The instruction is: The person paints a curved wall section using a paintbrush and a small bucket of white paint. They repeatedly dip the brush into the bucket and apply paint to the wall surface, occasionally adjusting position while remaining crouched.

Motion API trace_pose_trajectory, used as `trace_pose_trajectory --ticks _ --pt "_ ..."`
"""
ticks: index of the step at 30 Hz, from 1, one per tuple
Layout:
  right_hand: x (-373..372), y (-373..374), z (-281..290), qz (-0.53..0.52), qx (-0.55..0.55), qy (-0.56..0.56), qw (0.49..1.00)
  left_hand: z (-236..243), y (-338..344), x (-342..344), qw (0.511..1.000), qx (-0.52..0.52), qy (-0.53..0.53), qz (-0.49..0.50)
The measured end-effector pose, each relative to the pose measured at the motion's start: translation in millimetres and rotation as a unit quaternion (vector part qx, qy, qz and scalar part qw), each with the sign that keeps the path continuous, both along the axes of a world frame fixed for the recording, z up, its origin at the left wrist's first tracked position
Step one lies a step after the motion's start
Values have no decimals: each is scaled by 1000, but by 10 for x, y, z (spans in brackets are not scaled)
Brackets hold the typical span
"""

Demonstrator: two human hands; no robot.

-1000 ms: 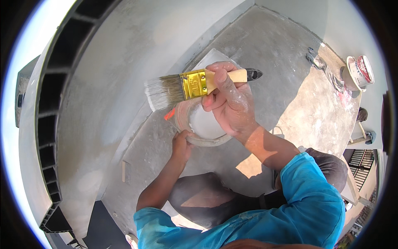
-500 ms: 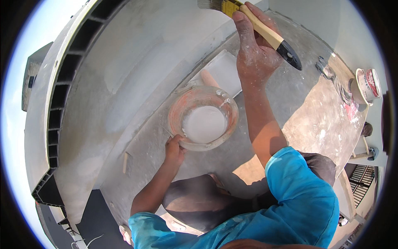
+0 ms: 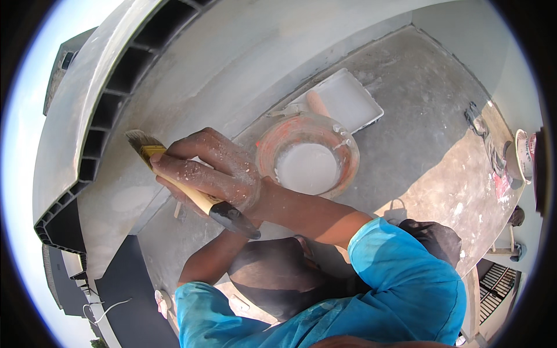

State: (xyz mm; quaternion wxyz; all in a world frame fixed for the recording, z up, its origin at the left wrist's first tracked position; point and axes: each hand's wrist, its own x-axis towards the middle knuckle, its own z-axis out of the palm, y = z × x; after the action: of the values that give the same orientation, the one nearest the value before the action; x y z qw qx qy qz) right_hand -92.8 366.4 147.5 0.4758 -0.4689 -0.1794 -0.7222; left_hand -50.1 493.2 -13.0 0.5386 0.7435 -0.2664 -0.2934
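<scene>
Running along the far left, well beyond the fingertips of the right hand [image 3: 217, 168], a row of dark square holes [image 3: 110, 110] lines the edge of a smooth grey wall [image 3: 232, 75]. Nearer, just past those fingertips, are the bristles [image 3: 141, 140] of a flat brush [image 3: 194, 193], dull grey-brown and slightly spread, pointing up and left; whether they touch the wall, I cannot tell. A shiny yellow band [image 3: 154, 152] joins them to a pale wooden handle, which slants down to the right across the near side of the fingers and ends in a glossy black tip [image 3: 232, 217] below the palm. The right fingers are bent around the handle, grasping it, and white specks dot their skin. Below them, the left forearm [image 3: 212, 255] rises behind the right wrist; the left hand is hidden there, so its grip cannot be told. Just right of the right hand sits a round tub [image 3: 270, 136], its inside stained orange, with white paint [image 3: 307, 168] at the bottom. Beyond it, farther from the fingers, a pinkish roller [image 3: 316, 103] lies at a white-coated tray [image 3: 357, 101]. Well off to the right stands a white bucket [image 3: 521, 152].
</scene>
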Motion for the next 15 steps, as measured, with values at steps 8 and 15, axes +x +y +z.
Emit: trace_pose_trajectory --ticks 8,15 --pt "-284 -1238 -147 -231 166 62 957 -15 -274 47 941 1 252 227" --pt "124 416 -369 -25 -59 47 997 -24 -292 61 979 93 105 150"
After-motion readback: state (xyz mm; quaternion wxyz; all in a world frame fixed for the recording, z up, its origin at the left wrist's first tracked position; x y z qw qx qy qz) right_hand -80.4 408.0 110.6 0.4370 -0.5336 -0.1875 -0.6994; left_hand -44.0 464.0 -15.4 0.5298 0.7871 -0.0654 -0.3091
